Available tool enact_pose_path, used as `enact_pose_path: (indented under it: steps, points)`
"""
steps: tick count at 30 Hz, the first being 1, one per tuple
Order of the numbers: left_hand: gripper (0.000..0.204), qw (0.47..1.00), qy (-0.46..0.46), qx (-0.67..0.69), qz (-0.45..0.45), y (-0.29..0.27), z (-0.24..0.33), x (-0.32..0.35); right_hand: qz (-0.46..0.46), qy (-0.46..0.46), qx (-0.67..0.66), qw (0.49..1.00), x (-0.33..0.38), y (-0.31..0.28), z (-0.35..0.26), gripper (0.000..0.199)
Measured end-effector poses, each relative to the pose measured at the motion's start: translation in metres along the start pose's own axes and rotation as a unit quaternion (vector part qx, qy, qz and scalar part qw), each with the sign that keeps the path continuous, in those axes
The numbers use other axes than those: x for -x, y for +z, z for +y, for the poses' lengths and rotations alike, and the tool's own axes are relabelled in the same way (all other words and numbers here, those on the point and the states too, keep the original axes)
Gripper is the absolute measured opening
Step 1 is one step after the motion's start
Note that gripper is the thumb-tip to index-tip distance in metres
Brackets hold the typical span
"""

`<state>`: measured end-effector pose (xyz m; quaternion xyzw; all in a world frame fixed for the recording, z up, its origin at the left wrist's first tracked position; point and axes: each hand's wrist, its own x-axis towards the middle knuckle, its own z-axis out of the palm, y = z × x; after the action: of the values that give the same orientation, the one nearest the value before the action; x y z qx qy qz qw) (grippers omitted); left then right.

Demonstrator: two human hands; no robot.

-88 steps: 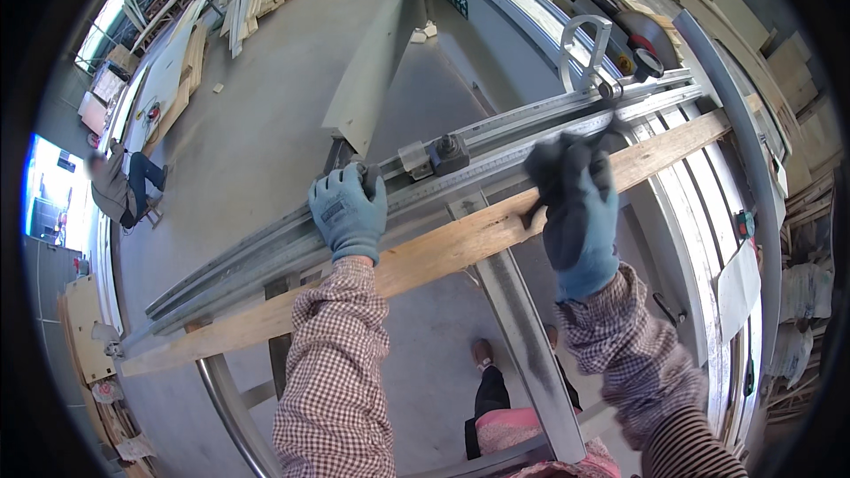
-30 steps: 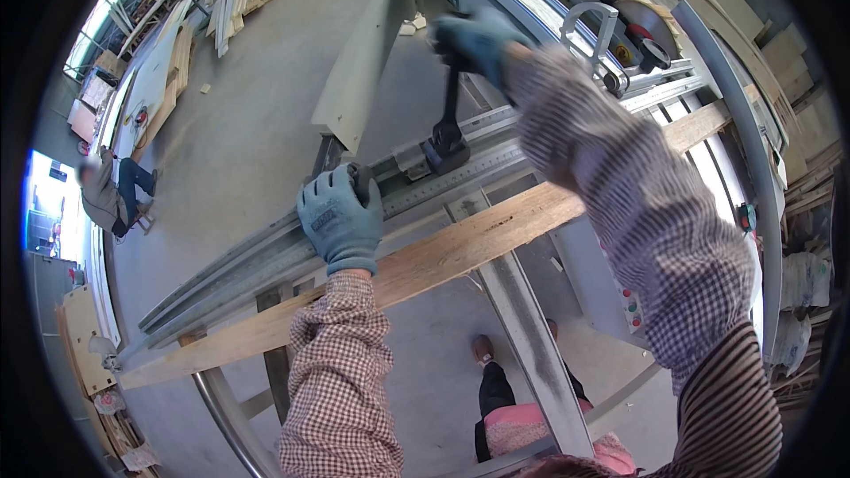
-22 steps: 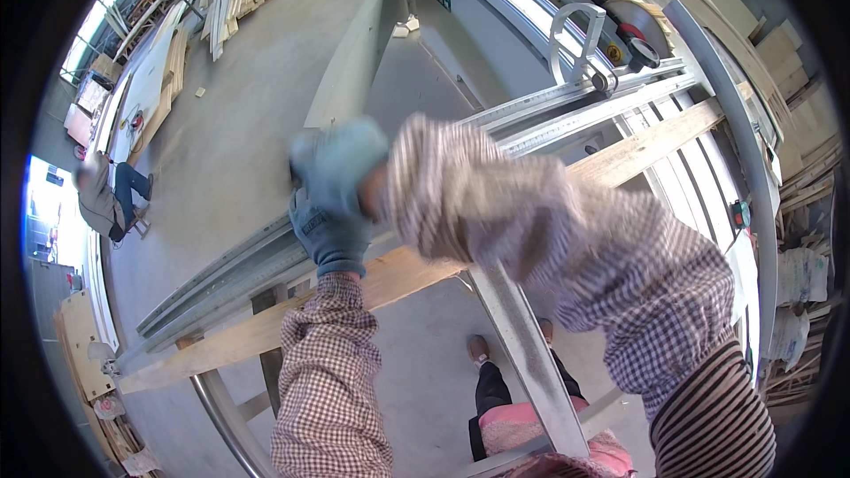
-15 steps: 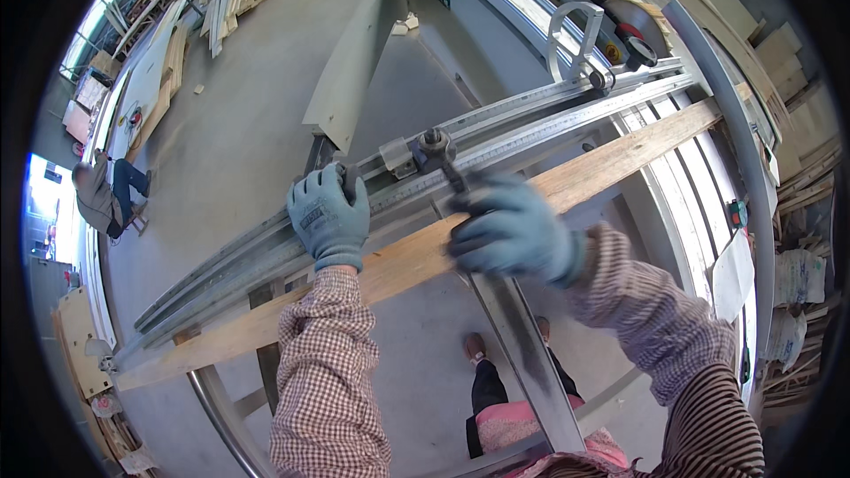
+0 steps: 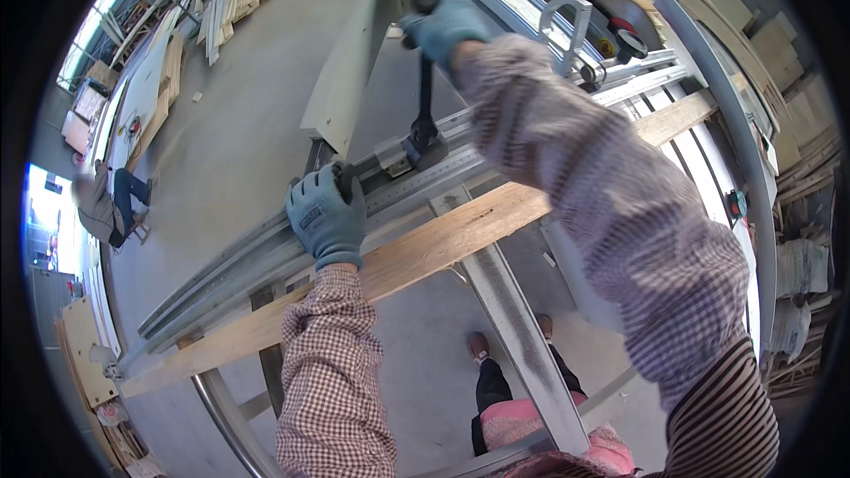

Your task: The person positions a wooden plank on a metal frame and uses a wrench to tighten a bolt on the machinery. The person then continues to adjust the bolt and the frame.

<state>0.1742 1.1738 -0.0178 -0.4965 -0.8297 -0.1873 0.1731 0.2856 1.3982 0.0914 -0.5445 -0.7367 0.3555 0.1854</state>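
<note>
Gripping the upper end of a black lever handle (image 5: 425, 93), the right hand (image 5: 440, 25) sits high in the frame, a little right of centre top, its blue-grey glove closed round the handle so that the grip holds it firmly. The handle runs straight down the picture to a dark clamp block (image 5: 423, 147) seated on the long metal fence rail (image 5: 266, 252), which crosses the frame on a diagonal from the lower left to the upper right. The right forearm, in a pale checked sleeve, sweeps across the right half of the view and hides much of what lies under it.

The left hand (image 5: 326, 217), gloved the same way, lies just left of centre. Its grip is folded over the top edge of the rail, beside a small black knob (image 5: 343, 173); whether the fingers actually pinch the knob or only press on the rail is hard to tell from this angle.

Just below the rail, and alongside it, a long pale wooden plank (image 5: 443, 243) follows the same diagonal, its near edge touching the cuff of the left sleeve. It rests on the grey machine tabletop (image 5: 518, 336), whose support arm runs toward the bottom of the frame.

At the upper right a circular saw blade (image 5: 624, 22) stands in its guard. At the far left edge another person (image 5: 106, 204) crouches on the concrete floor (image 5: 230, 124).
</note>
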Motion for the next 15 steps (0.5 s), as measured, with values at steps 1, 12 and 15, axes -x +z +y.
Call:
enact_pose_path:
  steps: [1,12,15]
  points:
    - [0.02,1.0,-0.007,-0.01,-0.004,-0.007,-0.007,-0.002,0.051,-0.021,0.092,0.994,0.001,0.017,-0.02,0.057]
    - [0.024,0.983,0.005,0.175,0.047,0.055,0.063,-0.003,-0.052,-0.4,0.192,0.895,-0.082,0.079,0.032,0.029]
    - [0.029,0.945,-0.129,0.276,0.119,0.059,-0.088,0.029,-0.026,-0.479,0.156,0.864,0.115,0.142,-0.054,0.016]
